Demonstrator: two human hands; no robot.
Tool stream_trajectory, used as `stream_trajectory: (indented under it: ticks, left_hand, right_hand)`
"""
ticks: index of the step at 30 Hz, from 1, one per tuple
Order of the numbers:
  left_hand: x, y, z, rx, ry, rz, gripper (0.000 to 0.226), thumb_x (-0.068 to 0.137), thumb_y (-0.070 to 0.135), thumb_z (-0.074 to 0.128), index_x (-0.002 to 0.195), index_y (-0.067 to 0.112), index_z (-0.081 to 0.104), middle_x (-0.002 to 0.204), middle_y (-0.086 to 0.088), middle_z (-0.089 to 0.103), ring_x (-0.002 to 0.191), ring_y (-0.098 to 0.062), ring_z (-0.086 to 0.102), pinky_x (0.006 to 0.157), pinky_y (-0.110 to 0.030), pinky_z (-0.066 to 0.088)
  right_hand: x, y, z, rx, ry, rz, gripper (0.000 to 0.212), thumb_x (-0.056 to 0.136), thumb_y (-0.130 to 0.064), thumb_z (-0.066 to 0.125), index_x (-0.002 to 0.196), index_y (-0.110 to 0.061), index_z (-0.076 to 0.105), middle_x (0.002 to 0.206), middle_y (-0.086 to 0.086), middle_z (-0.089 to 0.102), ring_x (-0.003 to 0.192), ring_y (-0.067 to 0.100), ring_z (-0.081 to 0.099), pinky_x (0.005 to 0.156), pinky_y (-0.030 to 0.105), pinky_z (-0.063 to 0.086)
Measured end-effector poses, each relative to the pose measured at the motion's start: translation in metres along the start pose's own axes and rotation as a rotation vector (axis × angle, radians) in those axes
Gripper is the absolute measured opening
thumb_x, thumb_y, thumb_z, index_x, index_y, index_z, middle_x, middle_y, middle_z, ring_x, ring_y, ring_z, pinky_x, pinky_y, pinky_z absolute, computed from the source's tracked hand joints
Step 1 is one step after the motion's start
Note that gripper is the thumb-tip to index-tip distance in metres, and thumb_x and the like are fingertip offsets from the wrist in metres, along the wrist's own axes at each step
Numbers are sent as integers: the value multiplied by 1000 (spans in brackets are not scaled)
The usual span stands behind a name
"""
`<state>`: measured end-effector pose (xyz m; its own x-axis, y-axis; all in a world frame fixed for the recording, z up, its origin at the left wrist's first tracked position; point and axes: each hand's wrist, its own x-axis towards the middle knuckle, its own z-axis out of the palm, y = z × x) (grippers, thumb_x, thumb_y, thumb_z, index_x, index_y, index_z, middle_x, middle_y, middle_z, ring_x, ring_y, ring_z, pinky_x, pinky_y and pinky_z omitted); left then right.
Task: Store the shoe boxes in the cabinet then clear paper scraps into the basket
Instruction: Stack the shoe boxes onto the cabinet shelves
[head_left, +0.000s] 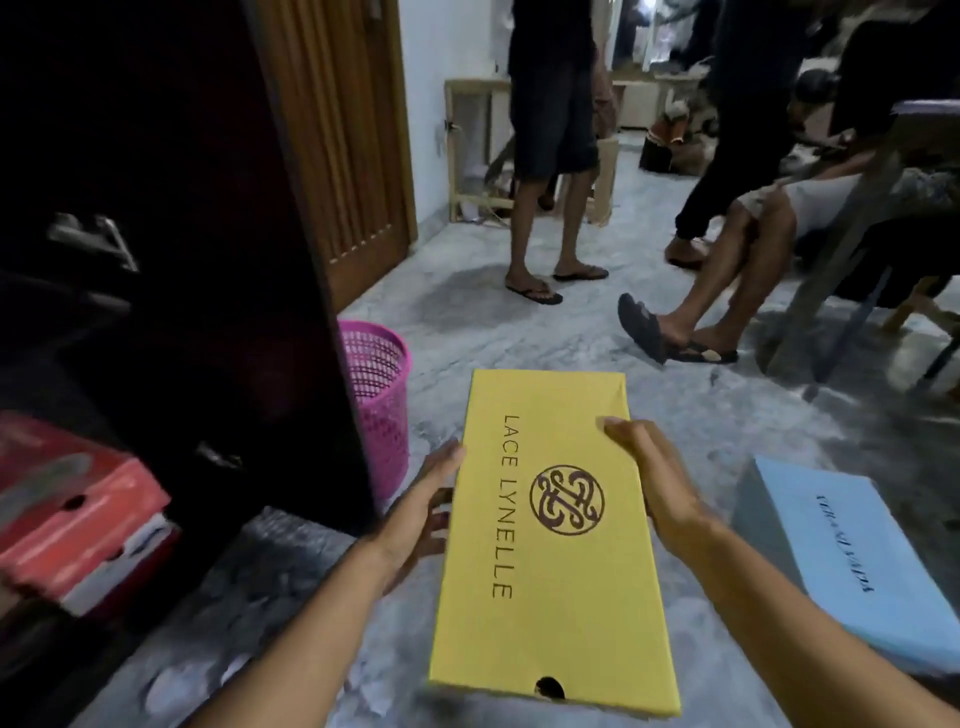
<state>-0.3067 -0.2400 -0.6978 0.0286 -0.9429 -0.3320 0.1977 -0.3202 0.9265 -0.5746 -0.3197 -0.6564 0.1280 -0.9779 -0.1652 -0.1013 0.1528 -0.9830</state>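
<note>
A yellow shoe box (550, 587) printed LACE LYNELLE is held flat above the floor in front of me. My left hand (423, 509) grips its left edge and my right hand (647, 467) grips its right edge. A light blue shoe box (852, 561) lies on the floor to the right. A red shoe box (78, 504) sits at the lower left inside the dark cabinet (218, 260), whose door stands open. A pink mesh basket (376, 400) stands on the floor just past the cabinet door.
Grey marbled floor (493, 322) stretches ahead. One person stands in flip-flops (556, 283) in the middle distance. Another sits at the right with legs stretched out (691, 332). A wooden door (353, 156) and a wooden frame (467, 145) lie at the back.
</note>
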Motion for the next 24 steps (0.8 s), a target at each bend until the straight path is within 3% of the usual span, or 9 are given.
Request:
stream_trajectory:
  ticks: [3, 6, 8, 11, 14, 17, 19, 21, 24]
  left_hand:
    - [-45, 21, -47, 11, 113, 161, 92, 56, 77, 78, 135, 33, 60, 124, 5, 75, 110, -14, 73, 85, -32, 59]
    - [-93, 33, -101, 53, 229, 269, 82, 71, 71, 72, 139, 27, 59, 127, -1, 73, 116, -22, 71, 101, -48, 55]
    - [-120, 38, -140, 56, 307, 323, 81, 77, 72, 69, 142, 26, 58, 134, -5, 69, 124, -29, 66, 109, -58, 47]
    - [-155, 54, -189, 28, 410, 383, 80, 79, 71, 67, 140, 20, 61, 139, -9, 66, 130, -33, 61, 115, -58, 41]
    - [-177, 84, -229, -54, 600, 491, 77, 76, 60, 71, 133, 8, 65, 130, -17, 70, 122, -34, 65, 109, -53, 47]
    - [-187, 124, -260, -71, 839, 573, 69, 70, 60, 70, 120, 12, 71, 113, -9, 76, 103, -25, 72, 91, -36, 56]
    - [-186, 148, -274, -89, 902, 598, 67, 65, 61, 68, 115, 16, 73, 110, -4, 76, 100, -21, 72, 87, -32, 53]
    - [-183, 165, -285, -125, 944, 547, 73, 63, 67, 68, 116, 18, 73, 111, -4, 76, 104, -22, 72, 90, -33, 50]
    - [-183, 171, -303, -216, 1030, 355, 100, 63, 88, 52, 142, 27, 57, 138, -7, 62, 125, -30, 59, 94, -39, 41]
  right_hand:
    - [-24, -29, 69, -23, -185, -70, 52, 75, -65, 70, 108, -25, 67, 102, 15, 76, 96, 39, 74, 93, 65, 57]
    - [-44, -51, 133, -33, -347, -106, 48, 76, -63, 70, 113, -32, 68, 103, 12, 78, 95, 36, 76, 96, 66, 55]
    - [-54, -58, 171, -14, -449, -78, 60, 76, -67, 70, 127, -36, 61, 117, 5, 77, 103, 29, 76, 97, 63, 56]
    - [-80, -79, 224, -12, -664, -110, 84, 67, -81, 67, 140, -41, 53, 135, 0, 70, 112, 21, 73, 96, 53, 57]
    - [-95, -89, 263, 4, -734, -86, 129, 37, -93, 76, 138, -15, 57, 137, 16, 67, 113, 28, 70, 93, 42, 55]
    - [-110, -82, 282, 102, -900, -13, 107, 55, -84, 79, 139, -19, 62, 116, 20, 74, 105, 45, 69, 94, 54, 54]
    - [-109, -74, 295, 212, -856, 92, 106, 41, -74, 91, 134, -32, 66, 124, 14, 74, 108, 41, 73, 97, 62, 55]
    - [-104, -80, 318, 236, -784, 126, 101, 37, -63, 97, 128, -31, 67, 127, 12, 72, 106, 38, 75, 87, 56, 61]
    - [-95, -101, 353, 235, -730, 81, 64, 75, -56, 80, 132, -33, 59, 136, 18, 60, 110, 44, 70, 81, 51, 63]
